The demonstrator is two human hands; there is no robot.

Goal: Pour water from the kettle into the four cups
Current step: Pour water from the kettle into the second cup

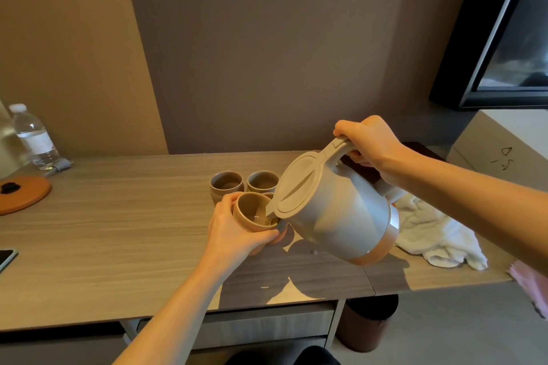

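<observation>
My right hand (370,144) grips the handle of a grey kettle (335,213) with a tan base band, tilted to the left with its spout over a cup. My left hand (234,231) holds a tan ceramic cup (252,212), tilted towards me, with a little water at its bottom under the spout. Two more cups stand behind it: one at the back left (226,184), one at the back right (262,181). A fourth cup (269,195) shows only a sliver of rim behind the held cup and the kettle lid.
The wooden desk (118,216) carries an orange kettle base (23,192) and a water bottle (34,136) at the far left, a phone (6,258) at the left edge, a white towel (439,234) on the right. A bin (367,326) stands under the desk.
</observation>
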